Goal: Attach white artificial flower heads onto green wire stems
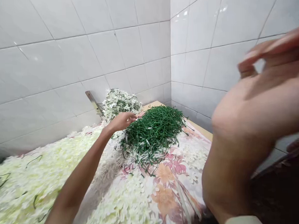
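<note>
**Left hand at the green stems, right hand raised clear**

I see my left hand [125,121] at the upper-left edge of the pile of green stems [158,126], fingers loosely bent; I cannot tell whether they pinch a stem or only brush the heap. My right hand [269,90] is lifted close to the camera, blurred, its fingers curved around a small gap; I cannot make out whether it grips anything.

The pile sits on the floral cloth [165,187] over the bench [202,132], toward the far corner. White flowers [119,101] bunch just behind my left hand, and pale petals [59,159] spread thickly to the left, under my forearm. Tiled walls [127,47] bound the bench behind and stand to the right. My open room is above the pile and between it and my right wrist.
</note>
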Tool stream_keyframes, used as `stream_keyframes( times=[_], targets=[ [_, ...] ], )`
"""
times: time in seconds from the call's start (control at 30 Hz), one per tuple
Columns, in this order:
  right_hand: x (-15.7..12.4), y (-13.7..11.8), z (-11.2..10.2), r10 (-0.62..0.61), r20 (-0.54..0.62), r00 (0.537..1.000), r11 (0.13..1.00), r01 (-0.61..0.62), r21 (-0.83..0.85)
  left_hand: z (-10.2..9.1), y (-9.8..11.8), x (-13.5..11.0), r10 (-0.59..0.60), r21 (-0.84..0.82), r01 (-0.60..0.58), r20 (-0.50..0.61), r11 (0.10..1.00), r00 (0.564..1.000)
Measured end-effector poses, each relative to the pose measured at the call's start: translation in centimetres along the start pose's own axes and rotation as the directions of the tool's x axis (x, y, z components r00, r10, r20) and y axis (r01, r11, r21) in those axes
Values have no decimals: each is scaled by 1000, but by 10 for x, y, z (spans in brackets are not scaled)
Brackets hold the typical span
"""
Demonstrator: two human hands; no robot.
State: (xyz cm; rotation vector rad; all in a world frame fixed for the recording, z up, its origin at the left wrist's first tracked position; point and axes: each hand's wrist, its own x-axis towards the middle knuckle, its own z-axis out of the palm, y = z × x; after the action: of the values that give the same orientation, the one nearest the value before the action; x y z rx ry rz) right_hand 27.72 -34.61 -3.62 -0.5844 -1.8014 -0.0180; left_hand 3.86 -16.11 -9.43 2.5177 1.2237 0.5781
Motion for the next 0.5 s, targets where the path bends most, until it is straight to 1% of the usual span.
stream_keyframes(
  times=[0.07, 0.13, 0.2, 0.23, 0.27, 0.3, 0.33, 0.37, 0.43, 0.5],
  targets=[
    [-8, -4, 17, -57, 70, 996, 998, 59, -18, 3, -4, -16, -37, -28, 36, -39, 999, 999],
    [-16, -4, 32, -103, 143, 984, 993, 111, -47, 4, 1, -29, -65, -65, 57, -125, 996, 990],
    [-26, -3, 48, -136, 193, 972, 985, 153, -75, 3, 17, -43, -57, -128, 34, -181, 991, 982],
    [-32, -3, 56, -157, 204, 966, 981, 176, -78, 1, 29, -52, -31, -170, 1, -174, 985, 984],
    [-39, -5, 64, -186, 203, 961, 976, 204, -73, -2, 42, -62, 21, -231, -53, -141, 971, 990],
    [-48, -8, 71, -227, 194, 954, 969, 242, -56, -5, 56, -73, 118, -363, -141, -87, 921, 989],
    [-57, -11, 77, -293, 228, 928, 951, 309, -35, -8, 70, -84, 203, -457, -191, -22, 869, 979],
    [-67, -16, 82, -348, 286, 893, 927, 373, -36, -10, 82, -96, 273, -503, -217, 40, 837, 961],
    [-85, -27, 86, -364, 411, 836, 892, 439, -103, -13, 99, -115, 339, -514, -232, 123, 826, 933],
    [-96, -36, 85, -326, 513, 794, 864, 470, -179, -11, 107, -126, 375, -541, -241, 151, 806, 915]
  ],
)
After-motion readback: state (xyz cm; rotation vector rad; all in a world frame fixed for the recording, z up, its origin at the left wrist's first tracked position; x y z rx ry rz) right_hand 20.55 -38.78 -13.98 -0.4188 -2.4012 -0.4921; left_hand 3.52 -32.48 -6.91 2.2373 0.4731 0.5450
